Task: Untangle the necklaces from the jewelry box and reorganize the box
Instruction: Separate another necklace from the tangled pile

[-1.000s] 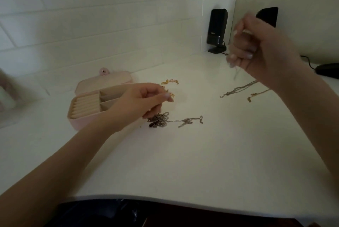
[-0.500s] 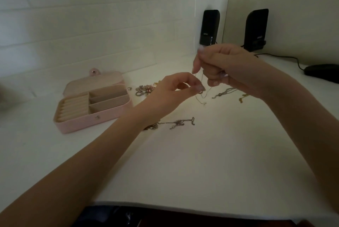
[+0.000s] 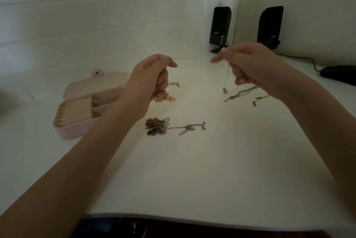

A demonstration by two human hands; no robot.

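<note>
Two hands raised mid-frame: left hand and right hand each pinching an end of one thin chain over the table. Untangling step; next, laying it straight. Open jewelry box at left.

2 hands, 1 jewelry box, 2 speakers, approx 5 loose chains, 1 mouse

Jewelry box: matt pink, leatherette-looking. Chain pile: dull dark metal. Desk: smooth matt white. Speakers: glossy black plastic.
</note>
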